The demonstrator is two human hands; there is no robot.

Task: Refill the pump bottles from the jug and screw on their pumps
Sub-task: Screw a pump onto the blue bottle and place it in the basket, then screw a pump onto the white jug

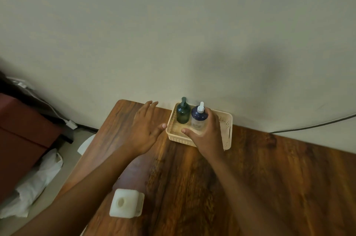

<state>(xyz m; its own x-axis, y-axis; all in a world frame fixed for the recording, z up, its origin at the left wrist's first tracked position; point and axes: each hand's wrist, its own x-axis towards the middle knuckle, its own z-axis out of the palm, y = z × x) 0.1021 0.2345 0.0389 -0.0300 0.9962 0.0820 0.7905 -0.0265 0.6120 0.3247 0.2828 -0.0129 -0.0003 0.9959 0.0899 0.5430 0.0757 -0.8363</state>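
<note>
A cream plastic basket (pixel 227 128) stands at the table's far edge against the wall. Inside it are two pump bottles: a dark green bottle (pixel 183 113) with a green pump on the left, and a dark blue bottle (pixel 198 118) with a white pump on the right. My right hand (pixel 206 135) is wrapped around the blue bottle from its right side. My left hand (pixel 146 130) hovers open and flat over the table, just left of the basket, holding nothing. A white square jug (pixel 126 204), its mouth uncapped and facing up, stands near the table's front left, under my left forearm.
The wooden table (pixel 260 178) stretches to the right and toward me. A dark cable (pixel 312 125) runs along the wall at the right. Left of the table, on the floor, are a reddish-brown box (pixel 23 139), white bags (pixel 38 181) and a white plug (pixel 71 124).
</note>
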